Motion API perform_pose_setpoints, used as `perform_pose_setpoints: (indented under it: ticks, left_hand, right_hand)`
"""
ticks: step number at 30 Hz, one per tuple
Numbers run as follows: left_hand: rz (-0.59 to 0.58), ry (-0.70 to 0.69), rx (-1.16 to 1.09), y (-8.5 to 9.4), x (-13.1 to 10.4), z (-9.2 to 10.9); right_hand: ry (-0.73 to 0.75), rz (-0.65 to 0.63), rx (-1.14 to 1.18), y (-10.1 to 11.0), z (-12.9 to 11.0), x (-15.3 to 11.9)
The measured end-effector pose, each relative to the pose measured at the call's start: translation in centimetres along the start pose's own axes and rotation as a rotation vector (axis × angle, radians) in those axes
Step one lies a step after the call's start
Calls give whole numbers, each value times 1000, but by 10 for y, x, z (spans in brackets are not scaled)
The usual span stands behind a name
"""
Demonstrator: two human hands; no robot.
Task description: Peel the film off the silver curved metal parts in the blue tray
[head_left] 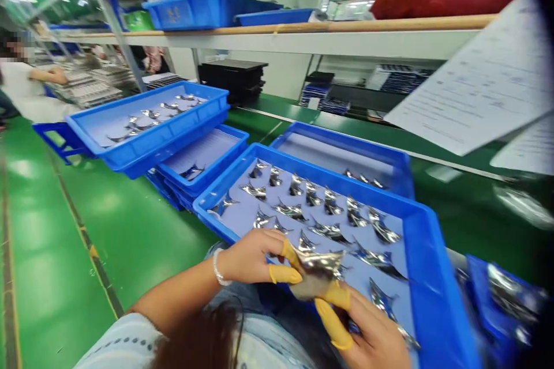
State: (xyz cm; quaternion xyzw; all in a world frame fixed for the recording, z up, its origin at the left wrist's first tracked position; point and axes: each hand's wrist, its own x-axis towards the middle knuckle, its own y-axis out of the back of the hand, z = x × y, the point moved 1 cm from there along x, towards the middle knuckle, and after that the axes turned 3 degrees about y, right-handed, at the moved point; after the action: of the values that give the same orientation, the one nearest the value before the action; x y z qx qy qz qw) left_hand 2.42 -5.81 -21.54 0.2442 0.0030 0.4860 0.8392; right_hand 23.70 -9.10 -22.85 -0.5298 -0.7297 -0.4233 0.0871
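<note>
Between my two hands is a shiny, curved metal part (pixel 318 268) with a pointed corner, held above the near edge of a blue tray (pixel 433 242). My left hand (pixel 255 256) pinches its left side, with yellow finger cots on the fingertips. Its lower right side is gripped by my right hand (pixel 367 323), which also wears yellow finger cots. Several similar chrome-like parts (pixel 331 232) lie in rows on the tray's pale lining, just beyond my hands. My fingers cover some of the held part's edges.
Another blue tray (pixel 346 144) sits behind the near one. To the left are stacked blue trays (pixel 168 150) with more metal parts. Hanging paper sheets (pixel 476 81) are at right, below a shelf (pixel 324 40) with blue bins. A seated person (pixel 30 83) works far left.
</note>
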Motion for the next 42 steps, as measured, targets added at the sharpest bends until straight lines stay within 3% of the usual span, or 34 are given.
perform_pose_setpoints:
  ticks: [2,7,11,21,24,29,34,42]
  left_hand:
    - [13,-60,50,1,0,3]
    - [44,-143,89,3,0,12]
    - [61,-187,122,2,-1,16]
    - [39,-146,112,0,-1,18]
    - [73,-33,-54,-1,-1,17]
    - [111,352,-647,-6,4,7]
    - [229,467,-908,-12,13,-4]
    - [167,629,-1265,-30,19,-16]
  right_hand:
    - [105,22,-101,0,-7,7]
    - [166,19,-196,1,-16,7]
    - [176,19,-192,2,-16,4]
    - [110,6,-83,2,-12,6]
    - [40,-25,49,2,-10,6]
    - [-185,-151,356,1,-7,6]
    - [-325,-259,614,0,-10,7]
    - [-417,-204,719,-2,-12,10]
